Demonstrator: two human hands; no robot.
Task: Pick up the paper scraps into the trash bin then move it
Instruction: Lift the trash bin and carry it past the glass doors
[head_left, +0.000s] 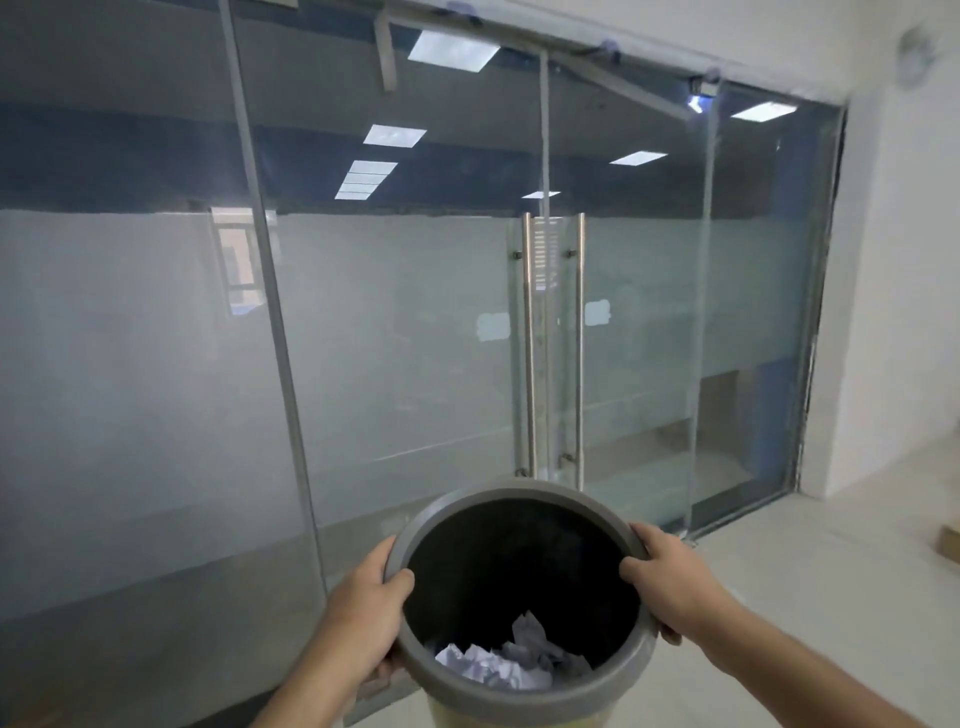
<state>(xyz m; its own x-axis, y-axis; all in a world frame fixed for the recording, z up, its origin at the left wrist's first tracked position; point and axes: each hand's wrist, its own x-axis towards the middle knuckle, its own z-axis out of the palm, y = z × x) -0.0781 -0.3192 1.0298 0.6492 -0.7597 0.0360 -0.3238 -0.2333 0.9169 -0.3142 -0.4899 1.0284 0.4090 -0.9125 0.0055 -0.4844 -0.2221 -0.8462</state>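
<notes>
A round trash bin (511, 491) with a grey rim, black inside and pale yellow body hangs in front of me, low in the head view. Crumpled white paper scraps (498, 662) lie at its bottom. My left hand (363, 616) grips the rim on the left side, thumb hooked inside. My right hand (670, 582) grips the rim on the right side, thumb over the edge. The bin is lifted off the floor and tilted toward me.
A frosted glass wall (156, 364) fills the view ahead. A glass double door with two long steel handles (530, 343) stands just beyond the bin. A white wall (893, 260) rises at the right, with pale floor (779, 545) and a brown box corner (948, 543) there.
</notes>
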